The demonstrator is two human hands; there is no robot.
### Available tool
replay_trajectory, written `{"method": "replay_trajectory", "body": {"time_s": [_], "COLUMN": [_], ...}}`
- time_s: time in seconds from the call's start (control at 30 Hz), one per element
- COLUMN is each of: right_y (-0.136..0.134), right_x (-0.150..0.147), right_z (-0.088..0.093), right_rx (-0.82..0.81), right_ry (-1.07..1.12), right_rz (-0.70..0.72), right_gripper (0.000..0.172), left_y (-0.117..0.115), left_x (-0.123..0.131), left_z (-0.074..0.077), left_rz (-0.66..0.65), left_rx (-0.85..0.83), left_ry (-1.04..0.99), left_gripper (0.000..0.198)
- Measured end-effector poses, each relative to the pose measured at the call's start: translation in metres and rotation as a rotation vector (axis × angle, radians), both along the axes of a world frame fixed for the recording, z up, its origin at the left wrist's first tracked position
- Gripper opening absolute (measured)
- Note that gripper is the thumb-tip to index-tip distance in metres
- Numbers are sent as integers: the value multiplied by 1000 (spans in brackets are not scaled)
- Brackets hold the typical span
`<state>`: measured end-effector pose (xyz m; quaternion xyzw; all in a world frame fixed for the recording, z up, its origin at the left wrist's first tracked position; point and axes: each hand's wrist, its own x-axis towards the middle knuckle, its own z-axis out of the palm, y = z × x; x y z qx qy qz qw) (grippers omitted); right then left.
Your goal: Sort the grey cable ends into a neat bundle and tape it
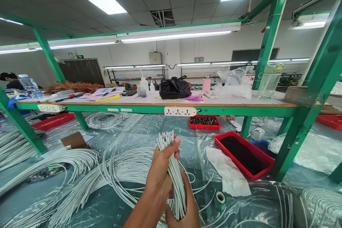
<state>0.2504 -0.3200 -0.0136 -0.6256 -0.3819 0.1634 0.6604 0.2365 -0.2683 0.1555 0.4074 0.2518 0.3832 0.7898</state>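
Note:
A bundle of thin white cables point(176, 183) stands nearly upright in front of me, its cut ends clustered at the top. My left hand point(160, 169) is closed around it just below those ends, thumb across the front. Lower down, my right hand point(188, 206) wraps the same bundle from the right side. Behind and to the left, more white cables point(128, 165) lie in a loose coil on the plastic-covered table point(187, 142). Close by on the right is a green roll of tape point(220, 199).
A red tray of black material point(243, 153) sits at right beside a white cloth point(227, 171). Farther back is a red tray of small dark parts point(204, 122). A green-framed shelf point(139, 108) crosses above, carrying a black plastic bag point(175, 88) and bottles. Another person's hand shows beneath it.

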Motion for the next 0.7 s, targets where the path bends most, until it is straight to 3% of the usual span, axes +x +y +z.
{"method": "replay_trajectory", "body": {"time_s": [0.17,0.3,0.33,0.4,0.5,0.63,0.7], "right_y": [-25,-44,-47,-51,-49,-39,-37], "right_x": [18,33,36,43,52,57,56], "right_z": [4,24,31,45,63,79,81], "right_rx": [-290,-405,-410,-404,-309,-269,-307], "right_ry": [46,147,186,290,428,602,646], "right_rz": [-25,116,195,385,599,758,834], "right_gripper": [51,54,57,55,33,19,19], "left_y": [14,46,54,64,60,30,17], "left_x": [-4,-14,-17,-20,-18,-6,1], "left_z": [32,30,26,11,-22,-58,-62], "left_rz": [-1,-162,-214,-317,-468,-682,-700], "left_rx": [-84,-52,-37,-29,-74,-215,-230], "left_ry": [-83,-193,-228,-278,-373,-320,-335], "left_gripper": [12,6,6,41,74,88,65]}}
